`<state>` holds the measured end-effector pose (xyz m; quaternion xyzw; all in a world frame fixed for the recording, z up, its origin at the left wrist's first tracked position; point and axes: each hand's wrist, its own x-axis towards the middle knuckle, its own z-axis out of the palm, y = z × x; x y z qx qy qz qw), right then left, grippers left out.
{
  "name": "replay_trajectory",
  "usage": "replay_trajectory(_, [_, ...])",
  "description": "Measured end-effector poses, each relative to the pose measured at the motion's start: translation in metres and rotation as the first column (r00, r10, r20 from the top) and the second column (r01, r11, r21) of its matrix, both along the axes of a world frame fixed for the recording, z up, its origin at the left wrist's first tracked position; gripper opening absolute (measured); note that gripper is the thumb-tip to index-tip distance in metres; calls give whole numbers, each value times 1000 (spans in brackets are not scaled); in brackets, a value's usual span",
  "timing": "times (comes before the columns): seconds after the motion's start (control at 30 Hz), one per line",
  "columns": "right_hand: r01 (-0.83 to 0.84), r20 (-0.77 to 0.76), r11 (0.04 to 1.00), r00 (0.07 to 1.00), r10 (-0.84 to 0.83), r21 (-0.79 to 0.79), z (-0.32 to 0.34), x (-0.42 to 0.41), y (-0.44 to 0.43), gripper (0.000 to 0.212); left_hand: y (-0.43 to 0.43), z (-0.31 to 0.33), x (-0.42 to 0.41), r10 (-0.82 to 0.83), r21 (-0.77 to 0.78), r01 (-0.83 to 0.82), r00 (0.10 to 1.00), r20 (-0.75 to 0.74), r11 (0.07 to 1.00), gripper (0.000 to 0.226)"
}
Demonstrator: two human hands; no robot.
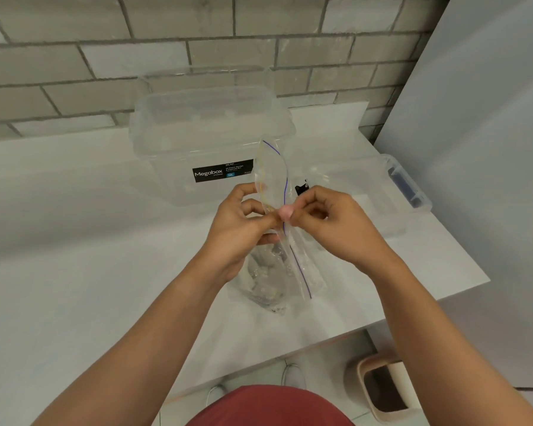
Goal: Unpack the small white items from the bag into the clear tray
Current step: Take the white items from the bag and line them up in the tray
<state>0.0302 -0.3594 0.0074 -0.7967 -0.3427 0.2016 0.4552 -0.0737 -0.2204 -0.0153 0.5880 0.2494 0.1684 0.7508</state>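
A clear zip bag (pixel 276 265) with a yellow and a purple seal strip stands on the white table (pixel 105 272) in front of me. My left hand (pixel 240 229) pinches the yellow side of its mouth. My right hand (pixel 330 222) pinches the purple side just opposite, fingertips of both hands almost touching. The far part of the mouth gapes open. Small pale items lie blurred in the bag's bottom. A low clear tray (pixel 379 192) sits to the right behind my right hand, holding a small black item (pixel 301 189).
A large clear lidded box (pixel 203 139) labelled Megabox stands behind the bag. A blue thing (pixel 403 186) lies at the tray's far right end. A beige bin (pixel 385 392) stands on the floor below the table's right edge. A brick wall runs behind.
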Motion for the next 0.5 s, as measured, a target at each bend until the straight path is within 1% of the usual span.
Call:
replay_trajectory(0.07, [-67, 74, 989, 994, 77, -131, 0, -2, -2, 27, 0, -1, 0, -19, -17, 19, 1000, 15, 1000, 60])
replay_trajectory(0.1, [-91, 79, 982, 991, 105, -165, -1, -3, -2, 25, 0, -1, 0, -31, -17, 31, 999, 19, 999, 59])
replay_trajectory(0.13, [-95, 66, 981, 992, 107, -168, -2, -3, -2, 23, 1, -1, 0, -38, -14, 38, 999, 21, 999, 56])
replay_trajectory(0.2, [-17, 29, 991, 999, 21, -136, -5, 0, -2, 22, 5, 0, -1, -8, -13, 8, 999, 37, 1000, 52])
replay_trajectory(0.3, [246, 68, 965, 968, -240, -91, -9, 5, -3, 22, 16, 3, -5, 118, 17, -119, 991, 71, 993, 45])
replay_trajectory(0.33, [289, 71, 955, 956, -285, -62, -9, 4, -3, 22, 18, 5, -6, 137, 29, -140, 988, 76, 990, 45])
replay_trajectory(0.4, [279, 51, 960, 959, -278, -13, -6, -1, 1, 19, 19, 9, -9, 112, 16, -113, 992, 58, 993, 50])
replay_trajectory(0.5, [204, 43, 979, 978, -204, 4, -2, -15, 9, 15, 12, 13, -12, -36, -16, 36, 999, -24, 999, 70])
